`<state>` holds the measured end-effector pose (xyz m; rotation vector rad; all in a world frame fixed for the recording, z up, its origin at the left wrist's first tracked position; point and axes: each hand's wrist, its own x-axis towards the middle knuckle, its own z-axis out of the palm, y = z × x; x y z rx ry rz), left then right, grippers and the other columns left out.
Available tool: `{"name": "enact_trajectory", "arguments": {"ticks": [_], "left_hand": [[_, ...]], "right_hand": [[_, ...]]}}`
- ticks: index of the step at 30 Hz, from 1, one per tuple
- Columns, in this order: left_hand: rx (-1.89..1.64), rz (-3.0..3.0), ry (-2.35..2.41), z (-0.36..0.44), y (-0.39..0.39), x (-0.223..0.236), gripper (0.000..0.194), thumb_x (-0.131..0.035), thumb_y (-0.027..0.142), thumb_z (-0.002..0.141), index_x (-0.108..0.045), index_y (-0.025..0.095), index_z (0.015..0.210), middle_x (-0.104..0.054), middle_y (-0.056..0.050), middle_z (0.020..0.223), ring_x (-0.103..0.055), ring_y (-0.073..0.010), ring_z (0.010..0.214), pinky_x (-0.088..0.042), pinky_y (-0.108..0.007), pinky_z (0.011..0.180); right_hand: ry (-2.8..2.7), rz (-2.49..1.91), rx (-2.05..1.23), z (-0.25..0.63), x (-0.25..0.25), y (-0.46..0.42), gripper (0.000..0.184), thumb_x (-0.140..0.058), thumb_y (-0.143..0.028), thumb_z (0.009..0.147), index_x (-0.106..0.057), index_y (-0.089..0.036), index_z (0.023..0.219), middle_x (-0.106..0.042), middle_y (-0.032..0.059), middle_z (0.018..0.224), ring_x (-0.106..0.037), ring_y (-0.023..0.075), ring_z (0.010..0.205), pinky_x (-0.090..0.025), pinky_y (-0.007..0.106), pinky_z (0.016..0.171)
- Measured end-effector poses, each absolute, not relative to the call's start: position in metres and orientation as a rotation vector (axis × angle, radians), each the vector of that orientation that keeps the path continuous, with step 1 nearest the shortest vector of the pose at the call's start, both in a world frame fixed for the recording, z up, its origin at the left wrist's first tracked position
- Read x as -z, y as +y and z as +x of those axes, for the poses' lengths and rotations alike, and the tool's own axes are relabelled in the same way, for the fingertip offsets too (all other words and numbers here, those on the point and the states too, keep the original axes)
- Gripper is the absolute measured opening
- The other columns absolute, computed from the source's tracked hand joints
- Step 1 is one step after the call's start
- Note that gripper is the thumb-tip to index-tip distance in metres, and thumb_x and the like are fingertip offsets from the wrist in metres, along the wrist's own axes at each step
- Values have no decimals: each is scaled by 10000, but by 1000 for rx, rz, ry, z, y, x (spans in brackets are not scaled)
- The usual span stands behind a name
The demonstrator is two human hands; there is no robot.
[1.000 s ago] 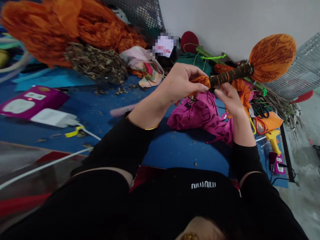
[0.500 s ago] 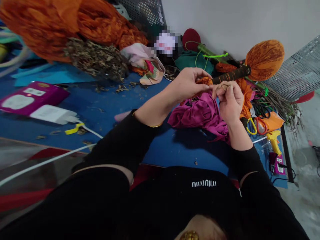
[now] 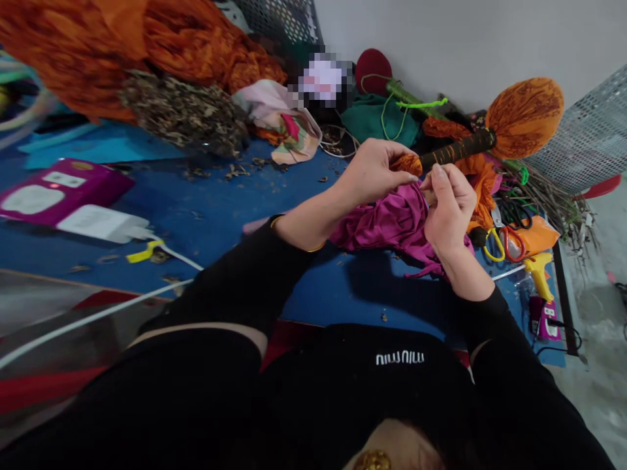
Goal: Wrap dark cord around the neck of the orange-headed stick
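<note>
My left hand [image 3: 373, 171] pinches the orange cloth end of a stick-shaped bundle [image 3: 455, 150] wrapped in dark thread, whose far end carries a round orange cloth ball [image 3: 526, 116]. My right hand [image 3: 448, 210] is closed in a pinch just below that end, on something too small to make out, likely thread. Both hands hover over a crumpled magenta cloth [image 3: 386, 222] on the blue table mat [image 3: 206, 215].
Orange fabric [image 3: 122, 39] and a heap of dried plant bits [image 3: 181, 114] lie far left. A purple power strip [image 3: 53, 192] with a white plug sits left. Scissors [image 3: 504, 241], a yellow glue gun [image 3: 539, 274], twigs and green cloth crowd the right side.
My right hand has closed into a pinch and dropped slightly below the bundle's end. The bundle and my left hand shifted a little.
</note>
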<state>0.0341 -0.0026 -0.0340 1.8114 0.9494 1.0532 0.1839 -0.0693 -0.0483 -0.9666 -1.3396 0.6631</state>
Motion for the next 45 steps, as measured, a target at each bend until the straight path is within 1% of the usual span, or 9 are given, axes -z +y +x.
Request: {"name": "enact_trajectory", "arguments": {"ticks": [5,10,14,17,22,26,30,36,45], "left_hand": [[-1016,1767,930,36,-1,35,282,-735,207,756,-825,105,1003,-718,4,783,-601,-127,713,-515,-266,742],[-974,1805,927,34,0,36,216,-732,208,787,-813,111,962,-696,11,755,-549,-117,684,-428,-251,669],[-980,1883,939,34,1,38,152,-762,243,760,-777,133,864,-680,15,748,-545,-123,691,-414,-269,677],[-944,1932,951,35,1,37,174,-762,252,731,-774,133,857,-655,26,732,-551,-130,690,-411,-283,685],[-872,1881,940,36,-6,32,91,-721,239,756,-719,150,772,-568,41,645,-492,-112,596,-353,-278,603],[-842,1846,907,37,-10,31,53,-721,221,757,-685,183,758,-628,15,687,-527,-130,638,-392,-271,604],[-869,1877,938,40,-11,36,128,-772,267,730,-665,219,780,-662,8,745,-557,-170,711,-420,-283,615],[-829,1968,969,42,-15,37,277,-705,327,720,-774,130,902,-688,15,792,-619,-168,780,-420,-275,682],[-805,2017,1003,40,-17,36,381,-664,322,745,-822,111,1020,-805,-50,889,-694,-197,803,-499,-306,738]], "right_hand": [[-1404,-944,-596,178,47,-73,563,-559,-707,1076,-637,-231,786,-604,-3,776,-655,135,782,-638,328,812],[-1610,-944,-576,193,34,-66,587,-497,-749,1083,-682,-246,845,-615,3,781,-685,166,863,-651,385,889],[-1799,-881,-215,216,13,-62,509,-544,-642,1110,-735,-269,823,-703,39,829,-684,203,975,-605,424,975],[-1863,-909,-153,226,4,-62,489,-531,-608,1125,-745,-267,847,-714,33,826,-656,179,850,-602,393,896],[-1891,-866,-458,225,9,-61,483,-562,-613,1116,-733,-235,868,-668,-22,749,-638,102,674,-577,285,725],[-1826,-747,-629,219,19,-54,521,-554,-663,1102,-709,-217,881,-637,-35,729,-627,75,636,-557,240,639],[-1679,-762,-682,218,29,-44,561,-521,-733,1084,-662,-225,891,-636,-6,840,-699,114,787,-624,278,707],[-1647,-816,-634,224,40,-29,570,-442,-750,1101,-618,-236,928,-689,17,1029,-752,165,1062,-678,352,886],[-1515,-930,-578,222,35,-33,529,-481,-728,1092,-607,-256,889,-705,39,974,-781,213,1081,-699,404,907]]}}
